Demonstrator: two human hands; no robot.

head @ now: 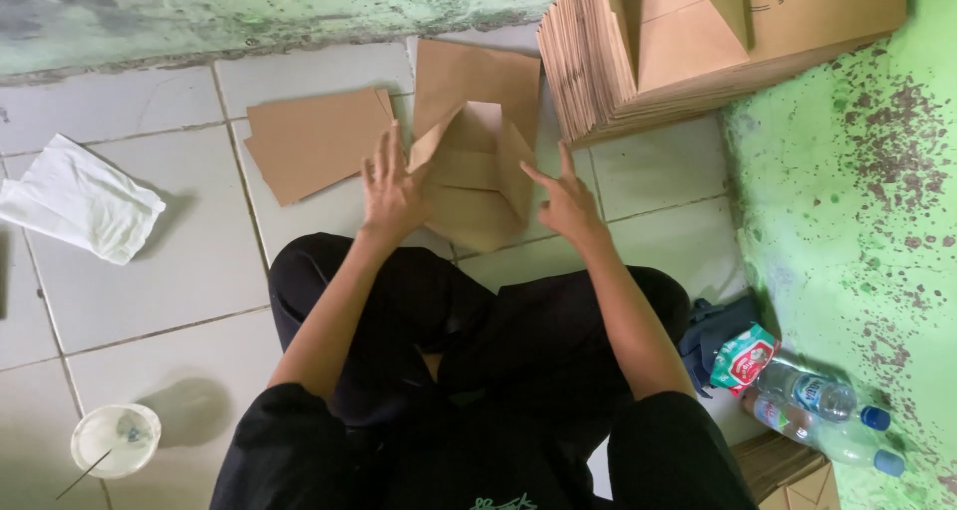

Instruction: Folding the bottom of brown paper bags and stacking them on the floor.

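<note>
A brown paper bag [477,176] lies on the white tiled floor in front of my crossed legs, its bottom flaps partly folded up. My left hand [392,193] presses flat with fingers spread on the bag's left flap. My right hand [566,201] touches the bag's right edge, index finger pointing inward. Neither hand grips anything.
A few flat brown sheets [314,143] lie left of the bag. A tall stack of flat paper bags [688,46] leans at the back right. A white cloth [80,201] lies left, a cup with a stick [115,438] bottom left, two water bottles [827,415] and a snack packet [743,358] right by the green wall [877,201].
</note>
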